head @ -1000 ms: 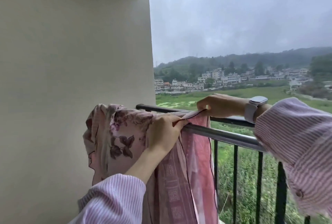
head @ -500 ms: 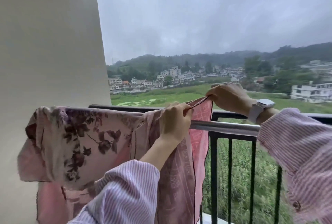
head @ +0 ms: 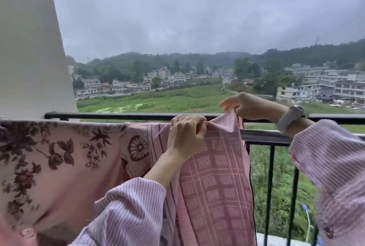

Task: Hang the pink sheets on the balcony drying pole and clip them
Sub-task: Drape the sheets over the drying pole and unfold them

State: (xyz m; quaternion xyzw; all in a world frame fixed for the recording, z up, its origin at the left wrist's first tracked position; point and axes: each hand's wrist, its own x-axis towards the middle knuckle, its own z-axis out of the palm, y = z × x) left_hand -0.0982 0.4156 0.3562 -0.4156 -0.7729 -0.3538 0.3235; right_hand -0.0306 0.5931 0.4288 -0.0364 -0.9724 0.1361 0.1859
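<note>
Head view. Two hands are seen, both in pink striped sleeves. The left hand is closed, its fingers curled over the top fold of the pink sheet, which is pinched where it crosses the drying pole. The right hand is held just above and behind the pole; the corner of the same sheet is gripped between thumb and forefinger, and the remaining fingers are extended forward. A pale watch is worn on the right wrist.

Cloth is draped over the pole from the left frame edge to the right hand. Two patterns are counted: a floral print at left and a woven check at right. Whether these are two separate sheets or one cannot be told; the join is obscured by folds and by the left forearm. The lower hems are cut off by the bottom edge and hidden behind the left sleeve.

The pole is covered by cloth along most of its length; only a short bare stretch is visible at right. A dark balcony railing runs just behind it. Three vertical bars are counted below at right, and part of a fourth is hidden by the right sleeve. A white wall is cut off at left.

Motion blur is noted at the lower right edge, where a small blue object cannot be identified.
</note>
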